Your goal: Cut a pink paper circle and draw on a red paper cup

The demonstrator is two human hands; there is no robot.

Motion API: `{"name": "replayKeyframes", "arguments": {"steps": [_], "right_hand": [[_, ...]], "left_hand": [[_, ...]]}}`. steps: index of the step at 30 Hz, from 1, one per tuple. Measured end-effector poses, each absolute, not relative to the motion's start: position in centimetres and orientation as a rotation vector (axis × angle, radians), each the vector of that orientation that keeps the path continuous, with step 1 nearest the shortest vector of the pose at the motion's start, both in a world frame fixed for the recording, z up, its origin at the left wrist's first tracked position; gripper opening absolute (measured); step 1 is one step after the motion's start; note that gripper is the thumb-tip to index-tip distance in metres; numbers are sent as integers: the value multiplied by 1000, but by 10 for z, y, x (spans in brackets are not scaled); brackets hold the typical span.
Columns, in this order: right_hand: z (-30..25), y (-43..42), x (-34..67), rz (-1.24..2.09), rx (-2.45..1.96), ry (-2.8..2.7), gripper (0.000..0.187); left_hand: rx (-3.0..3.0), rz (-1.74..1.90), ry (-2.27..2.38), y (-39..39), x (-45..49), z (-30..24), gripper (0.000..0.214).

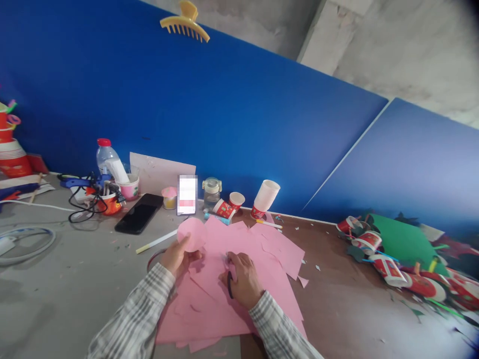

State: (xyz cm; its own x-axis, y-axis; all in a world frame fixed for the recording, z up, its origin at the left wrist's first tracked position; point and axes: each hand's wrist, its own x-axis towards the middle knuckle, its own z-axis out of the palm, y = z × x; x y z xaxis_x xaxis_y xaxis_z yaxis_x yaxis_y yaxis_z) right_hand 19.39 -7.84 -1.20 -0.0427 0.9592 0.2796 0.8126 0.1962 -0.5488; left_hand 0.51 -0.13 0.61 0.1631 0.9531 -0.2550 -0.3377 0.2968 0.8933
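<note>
A round pink paper disc [194, 233] is pinched between the thumb and fingers of my left hand [178, 257]. My right hand [242, 279] is closed around scissors [229, 286], whose dark handle loop shows below the thumb; the blades are mostly hidden. Both hands are over a stack of pink paper sheets [213, 316] with cut edges and loose offcuts. The disc and the scissors are apart. To the left of the disc lies a white marker [156, 242] with a yellowish end.
A black phone [139, 214], a lit phone [187, 195], a lidded jar [211, 193] and red paper cups [236, 200] stand or lie behind the paper. A glue gun [80, 183] with tangled cable is at left. Cup crafts [389, 269] and green paper [406, 242] occupy the right.
</note>
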Motion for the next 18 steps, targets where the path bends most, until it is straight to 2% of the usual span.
{"name": "replayKeyframes", "arguments": {"steps": [4,12,18], "right_hand": [[-3,-89,201,313,-1733,-2094,48],[5,-105,241,396,-1870,-2147,60],[14,-120,287,484,-1894,-2288,61]], "left_hand": [[728,1097,959,-2,7,6,64],[715,1045,975,-5,15,3,58],[768,1010,975,-2,17,-15,40]]}}
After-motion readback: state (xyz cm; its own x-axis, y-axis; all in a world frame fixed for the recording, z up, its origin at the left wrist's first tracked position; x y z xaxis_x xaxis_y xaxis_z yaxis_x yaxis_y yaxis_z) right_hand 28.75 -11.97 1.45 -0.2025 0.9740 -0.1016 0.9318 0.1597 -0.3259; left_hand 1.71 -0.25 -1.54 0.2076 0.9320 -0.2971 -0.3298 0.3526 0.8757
